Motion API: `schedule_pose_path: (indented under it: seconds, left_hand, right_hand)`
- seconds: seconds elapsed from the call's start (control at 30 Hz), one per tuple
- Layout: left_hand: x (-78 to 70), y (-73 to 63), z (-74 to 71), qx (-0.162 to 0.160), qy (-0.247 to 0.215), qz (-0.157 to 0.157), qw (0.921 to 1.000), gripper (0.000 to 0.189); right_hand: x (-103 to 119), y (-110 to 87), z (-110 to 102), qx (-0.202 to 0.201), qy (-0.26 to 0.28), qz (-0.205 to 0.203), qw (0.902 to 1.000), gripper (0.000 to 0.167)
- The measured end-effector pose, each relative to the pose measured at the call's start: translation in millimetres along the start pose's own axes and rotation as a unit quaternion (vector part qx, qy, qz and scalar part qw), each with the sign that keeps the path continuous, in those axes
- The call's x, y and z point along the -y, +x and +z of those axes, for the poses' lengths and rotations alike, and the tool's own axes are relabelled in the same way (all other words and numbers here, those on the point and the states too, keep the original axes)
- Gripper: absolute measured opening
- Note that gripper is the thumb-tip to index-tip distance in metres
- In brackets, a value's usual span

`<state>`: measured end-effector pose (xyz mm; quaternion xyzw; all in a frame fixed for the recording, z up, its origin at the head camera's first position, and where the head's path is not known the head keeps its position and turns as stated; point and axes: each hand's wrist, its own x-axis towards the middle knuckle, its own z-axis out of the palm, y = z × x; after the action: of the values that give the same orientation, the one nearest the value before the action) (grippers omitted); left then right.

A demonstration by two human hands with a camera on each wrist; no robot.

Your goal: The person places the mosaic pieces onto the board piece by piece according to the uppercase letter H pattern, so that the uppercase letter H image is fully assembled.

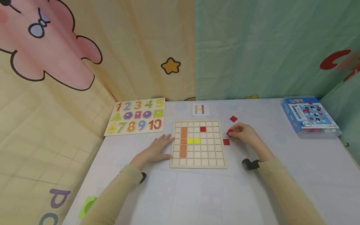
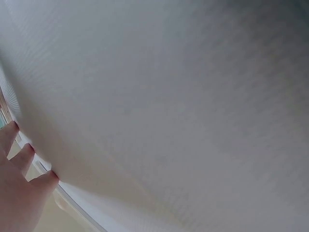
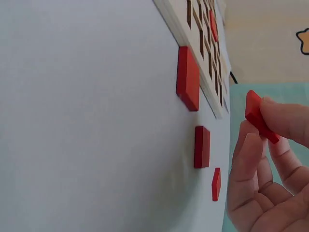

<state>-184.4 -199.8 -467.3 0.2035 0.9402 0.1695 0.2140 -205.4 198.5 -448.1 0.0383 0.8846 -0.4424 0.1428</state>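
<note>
My right hand [image 1: 245, 134] pinches a small red square tile [image 3: 253, 107] between thumb and fingers, above the table just right of the wooden grid board [image 1: 197, 166]. My left hand [image 1: 154, 150] lies spread at the board's left edge, fingertips and thumb touching the frame. An orange column of tiles [image 1: 183, 141] fills part of the board's left side, with two yellow tiles [image 1: 193, 141] beside its middle. One red tile [image 1: 203, 129] sits in an upper-right cell. Loose red tiles [image 3: 189, 79] lie on the table beside the board in the right wrist view.
A small pattern card [image 1: 201, 109] lies behind the board, showing orange, yellow and red squares. At the back left is a number-and-shape puzzle [image 1: 135, 115]. A blue-lidded box [image 1: 310, 115] stands at the back right. A green piece [image 1: 87, 206] lies near the front left, partly behind the sleeve.
</note>
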Motion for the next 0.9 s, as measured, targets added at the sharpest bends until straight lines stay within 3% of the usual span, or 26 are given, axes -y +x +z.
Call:
schedule_pose_path:
  seconds: [0.4,0.73,0.9]
  left_hand:
    - [-3.0,-1.7,-1.3,0.001,-0.002,-0.003,1.0000,0.085]
    - [-3.2,-1.8,-2.1,0.000,-0.004,0.004,1.0000,0.084]
    - [-2.7,-1.7,-2.1,-0.002,-0.003,0.006,1.0000,0.084]
  right_hand:
    - [32.9,20.0,42.1,-0.003,0.035,-0.007,0.9993,0.031]
    - [48.4,27.5,65.1,0.003,-0.003,-0.056,0.9984,0.025]
    - [52.5,29.7,70.8,0.008,-0.028,-0.057,0.9979,0.023]
